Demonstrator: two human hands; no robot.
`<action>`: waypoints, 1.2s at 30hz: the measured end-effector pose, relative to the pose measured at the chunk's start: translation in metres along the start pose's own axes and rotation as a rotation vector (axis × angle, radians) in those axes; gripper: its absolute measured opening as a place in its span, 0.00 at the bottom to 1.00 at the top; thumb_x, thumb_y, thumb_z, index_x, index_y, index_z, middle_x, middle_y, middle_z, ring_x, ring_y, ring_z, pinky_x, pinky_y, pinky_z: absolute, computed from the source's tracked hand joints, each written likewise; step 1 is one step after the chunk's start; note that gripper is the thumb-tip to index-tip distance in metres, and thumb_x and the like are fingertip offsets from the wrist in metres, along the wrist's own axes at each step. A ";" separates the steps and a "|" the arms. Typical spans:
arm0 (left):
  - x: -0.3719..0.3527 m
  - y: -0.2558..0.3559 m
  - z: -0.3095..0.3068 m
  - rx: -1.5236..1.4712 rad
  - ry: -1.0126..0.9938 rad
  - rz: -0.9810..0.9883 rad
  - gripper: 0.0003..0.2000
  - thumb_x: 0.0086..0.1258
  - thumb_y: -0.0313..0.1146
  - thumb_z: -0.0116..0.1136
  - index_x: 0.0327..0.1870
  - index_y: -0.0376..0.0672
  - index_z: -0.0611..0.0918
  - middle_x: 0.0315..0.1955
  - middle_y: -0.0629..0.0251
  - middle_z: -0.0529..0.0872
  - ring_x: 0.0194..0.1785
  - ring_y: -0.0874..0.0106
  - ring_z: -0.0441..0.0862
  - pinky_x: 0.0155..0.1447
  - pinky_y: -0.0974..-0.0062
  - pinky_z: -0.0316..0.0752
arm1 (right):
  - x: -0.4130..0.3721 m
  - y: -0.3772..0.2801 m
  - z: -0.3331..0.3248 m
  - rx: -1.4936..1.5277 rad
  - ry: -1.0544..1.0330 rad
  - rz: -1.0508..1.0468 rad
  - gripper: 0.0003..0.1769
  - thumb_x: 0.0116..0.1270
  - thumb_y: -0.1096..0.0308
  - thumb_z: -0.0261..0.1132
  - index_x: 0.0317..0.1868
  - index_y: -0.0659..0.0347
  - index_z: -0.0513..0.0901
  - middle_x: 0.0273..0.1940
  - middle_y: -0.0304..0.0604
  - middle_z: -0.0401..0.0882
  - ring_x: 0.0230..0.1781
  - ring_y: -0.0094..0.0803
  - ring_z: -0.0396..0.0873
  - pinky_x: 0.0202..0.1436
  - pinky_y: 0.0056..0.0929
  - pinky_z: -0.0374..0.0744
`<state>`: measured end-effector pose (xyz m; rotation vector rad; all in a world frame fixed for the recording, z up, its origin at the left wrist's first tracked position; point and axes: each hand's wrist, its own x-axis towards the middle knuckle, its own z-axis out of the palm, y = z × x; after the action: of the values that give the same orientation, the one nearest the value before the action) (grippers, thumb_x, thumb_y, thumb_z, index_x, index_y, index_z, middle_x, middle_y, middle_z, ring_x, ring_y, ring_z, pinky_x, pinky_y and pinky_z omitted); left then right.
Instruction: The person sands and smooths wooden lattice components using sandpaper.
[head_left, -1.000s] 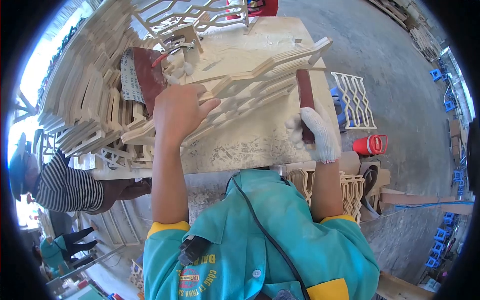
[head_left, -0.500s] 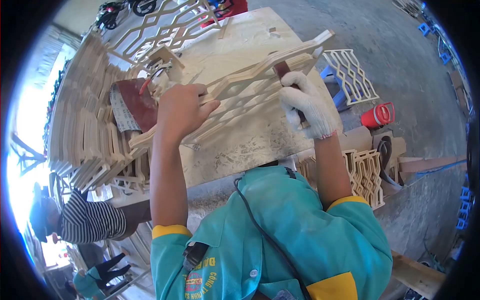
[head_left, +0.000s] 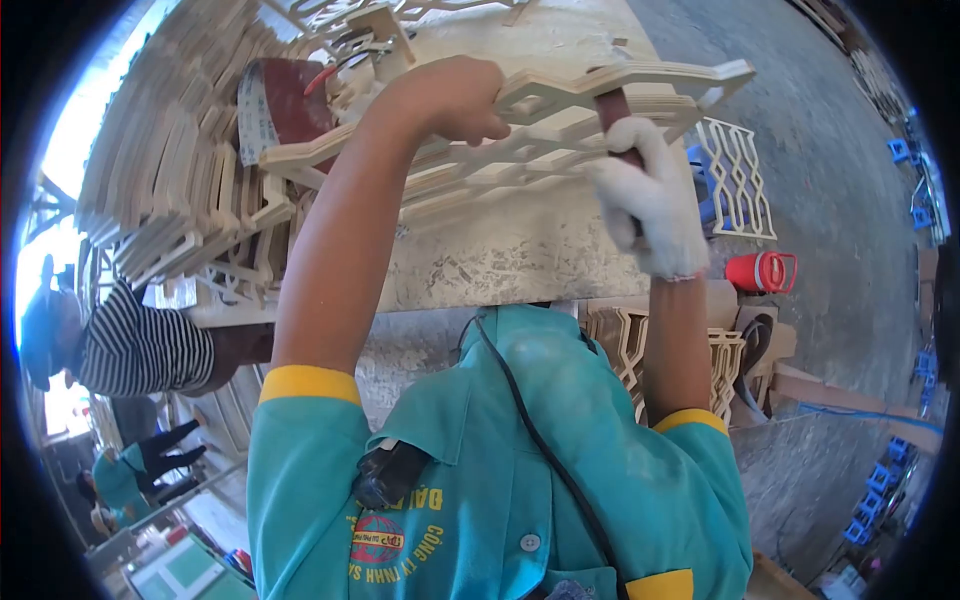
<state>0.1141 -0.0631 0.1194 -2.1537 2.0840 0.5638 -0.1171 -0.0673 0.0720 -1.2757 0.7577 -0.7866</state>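
Note:
My bare left hand point(head_left: 462, 97) is closed around the edge of a pale wooden lattice panel point(head_left: 672, 73), which is held tilted above the worktable point(head_left: 470, 265). In my right hand point(head_left: 655, 200), which wears a white knitted glove, is a narrow reddish-brown sanding strip point(head_left: 613, 108). The strip's upper end touches the panel's outer edge, right of my left hand. Whether it is wrapped round a stick or block cannot be made out. My left fingertips are partly hidden behind the hand.
A tall stack of lattice panels point(head_left: 165, 150) stands at the left, with a sheet of sandpaper point(head_left: 300, 105) beside it. Another panel point(head_left: 742, 180) leans right of the table, near a red jug point(head_left: 757, 272). A person in a striped shirt point(head_left: 150, 345) is at the lower left.
Both hands and the panel have moved up and right in the view, and the panel lies nearer to level. My left hand has turned over its edge. The camera has shifted too.

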 end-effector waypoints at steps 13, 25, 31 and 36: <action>-0.001 -0.004 0.002 -0.074 0.029 -0.033 0.17 0.59 0.43 0.65 0.35 0.35 0.86 0.27 0.57 0.89 0.34 0.63 0.88 0.43 0.66 0.80 | 0.008 0.004 -0.021 0.150 -0.116 0.064 0.07 0.65 0.67 0.63 0.38 0.57 0.73 0.19 0.33 0.68 0.09 0.17 0.60 0.11 0.20 0.57; -0.002 0.011 -0.014 -0.116 -0.132 0.080 0.30 0.56 0.53 0.68 0.52 0.35 0.83 0.45 0.48 0.88 0.48 0.56 0.85 0.53 0.64 0.76 | -0.018 0.006 -0.048 0.133 -0.142 0.144 0.14 0.64 0.63 0.69 0.45 0.58 0.75 0.23 0.33 0.71 0.14 0.18 0.66 0.13 0.21 0.60; 0.012 0.022 -0.008 -0.159 -0.133 0.215 0.30 0.56 0.46 0.70 0.58 0.37 0.82 0.48 0.52 0.87 0.50 0.61 0.84 0.59 0.66 0.75 | -0.030 0.007 -0.056 0.162 -0.087 0.113 0.17 0.64 0.63 0.69 0.47 0.60 0.76 0.24 0.33 0.72 0.15 0.18 0.69 0.14 0.20 0.64; 0.015 0.021 0.017 -0.591 -0.307 0.144 0.28 0.58 0.40 0.71 0.60 0.37 0.81 0.47 0.57 0.87 0.49 0.65 0.83 0.54 0.68 0.78 | -0.028 0.007 -0.057 0.132 0.033 0.089 0.17 0.64 0.62 0.69 0.47 0.60 0.76 0.24 0.33 0.73 0.14 0.18 0.69 0.14 0.20 0.63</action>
<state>0.0904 -0.0735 0.1027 -1.9825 2.0839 1.5858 -0.1793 -0.0727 0.0594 -1.1057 0.7706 -0.7748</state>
